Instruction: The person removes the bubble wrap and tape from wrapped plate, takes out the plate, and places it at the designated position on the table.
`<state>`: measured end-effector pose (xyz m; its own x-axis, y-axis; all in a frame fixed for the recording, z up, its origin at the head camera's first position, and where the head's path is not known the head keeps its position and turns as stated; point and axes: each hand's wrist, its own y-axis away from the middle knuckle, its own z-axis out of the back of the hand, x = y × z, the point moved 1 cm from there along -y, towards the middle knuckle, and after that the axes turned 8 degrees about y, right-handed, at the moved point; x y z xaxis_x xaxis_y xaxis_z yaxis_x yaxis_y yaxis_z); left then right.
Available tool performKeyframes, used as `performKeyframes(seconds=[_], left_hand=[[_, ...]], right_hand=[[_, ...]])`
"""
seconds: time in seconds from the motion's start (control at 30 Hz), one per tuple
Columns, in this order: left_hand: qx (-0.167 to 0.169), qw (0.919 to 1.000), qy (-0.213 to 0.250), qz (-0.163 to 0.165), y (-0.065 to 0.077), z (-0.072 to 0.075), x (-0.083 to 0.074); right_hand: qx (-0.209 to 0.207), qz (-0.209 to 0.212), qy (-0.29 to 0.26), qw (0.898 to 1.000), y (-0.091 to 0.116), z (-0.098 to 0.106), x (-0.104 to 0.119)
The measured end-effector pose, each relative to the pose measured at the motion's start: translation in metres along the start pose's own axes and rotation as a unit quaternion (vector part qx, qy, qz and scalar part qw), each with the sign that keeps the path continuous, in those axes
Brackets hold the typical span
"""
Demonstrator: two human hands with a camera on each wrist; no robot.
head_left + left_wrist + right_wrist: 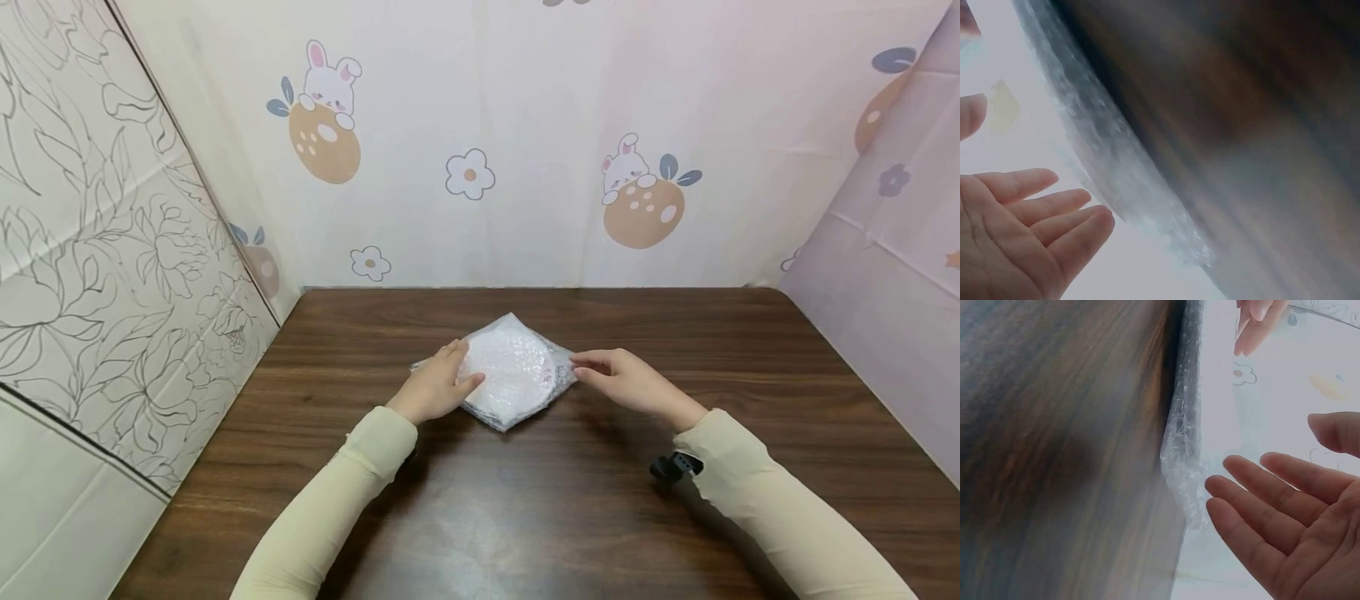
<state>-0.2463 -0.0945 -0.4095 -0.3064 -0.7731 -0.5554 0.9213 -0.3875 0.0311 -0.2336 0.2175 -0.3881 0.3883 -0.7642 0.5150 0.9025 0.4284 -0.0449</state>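
Observation:
A round white disc (510,375) lies near the table's middle in folded clear bubble wrap (501,423), whose corners stick out around it. My left hand (438,387) is at the package's left side, thumb and fingers spread apart over its edge. In the left wrist view the fingers (1079,219) are straight, beside the crinkled wrap (1104,125). At the right corner of the wrap is my right hand (622,379), fingertips close to the edge. The right wrist view shows these fingers (1272,519) extended and the thumb well apart, next to the wrap (1179,450).
The dark wood-grain table (480,517) meets a back wall hung with a bunny-and-flower cloth (525,100). A panel with line-drawn flowers (112,250) stands along the left, and a pale cloth (885,275) along the right. A black strap (675,467) is at the right wrist.

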Motion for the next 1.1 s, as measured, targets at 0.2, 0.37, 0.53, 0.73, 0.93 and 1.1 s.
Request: performKeyframes(seconds=[0.2,0.37,0.53,0.73,0.93,1.1], left_hand=[[-0.006,0.9998,-0.014,-0.015,0.01,-0.006,-0.012],[0.006,0.9995,-0.031,-0.008,0.012,-0.011,-0.018],[0.012,0.9992,-0.038,-0.003,0.012,-0.014,-0.021],[0.014,0.9982,-0.058,-0.004,0.013,-0.018,-0.021],[0.025,0.9969,-0.075,-0.007,0.012,-0.02,-0.021],[0.037,0.9959,-0.082,-0.005,0.013,-0.02,-0.022]], right_hand=[[-0.029,0.03,0.011,0.999,-0.004,-0.002,0.01],[-0.05,0.058,0.017,0.997,-0.009,-0.009,0.017],[-0.063,0.098,0.04,0.992,-0.013,-0.017,0.025],[-0.057,0.142,0.104,0.983,-0.016,-0.027,0.033],[-0.041,0.178,0.154,0.971,-0.016,-0.035,0.038],[-0.036,0.206,0.186,0.96,-0.016,-0.041,0.041]])
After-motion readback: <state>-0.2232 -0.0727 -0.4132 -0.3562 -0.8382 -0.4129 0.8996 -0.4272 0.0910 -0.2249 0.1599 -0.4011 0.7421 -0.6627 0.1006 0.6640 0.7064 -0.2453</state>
